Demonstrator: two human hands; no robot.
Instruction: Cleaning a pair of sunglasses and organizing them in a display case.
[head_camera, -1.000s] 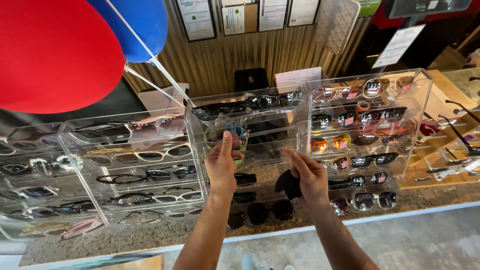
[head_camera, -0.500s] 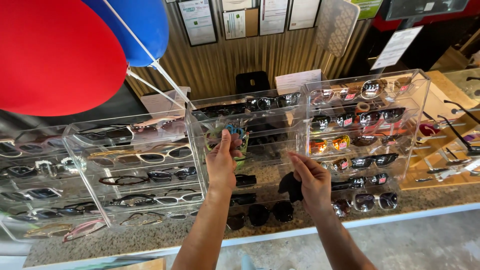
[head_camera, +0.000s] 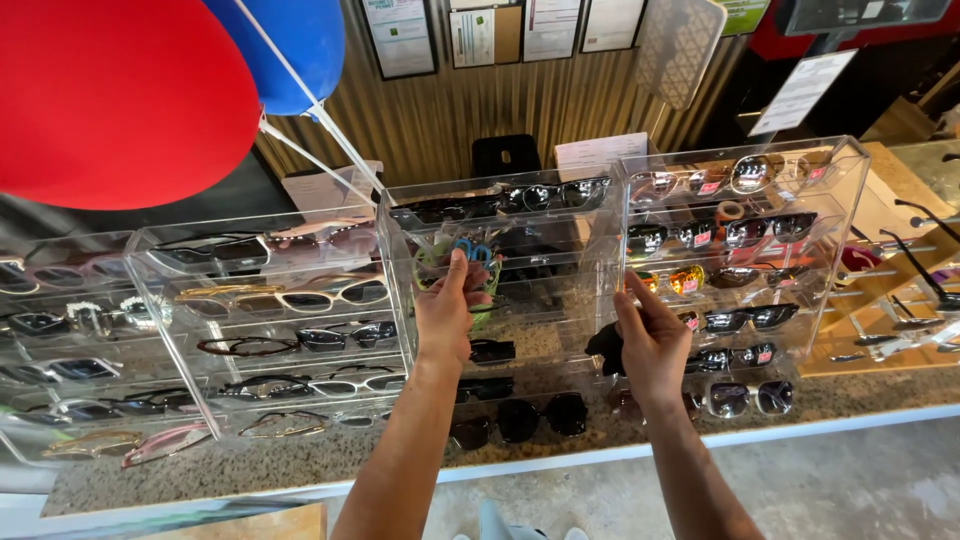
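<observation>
Left hand (head_camera: 447, 318) raised, forearm angled up, fingers curled round green glasses (head_camera: 470, 262) with blue lenses — held against the middle clear case (head_camera: 500, 290). Right hand (head_camera: 652, 340) lower, palm down, pinching a dark cloth (head_camera: 606, 346) — just beside the right case (head_camera: 740, 250).

wall: ribbed tan panels (head_camera: 470, 120) | counter: speckled stone (head_camera: 300, 460) | floor: grey concrete (head_camera: 850, 490)

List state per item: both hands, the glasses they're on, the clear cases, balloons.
left hand: raised, holding green-framed glasses
green-framed glasses: held at middle case
right hand: gripping dark sunglasses
dark sunglasses: partly hidden by hand
middle case: upright, part-filled
right case: upright, stocked
red balloon: inflated
</observation>
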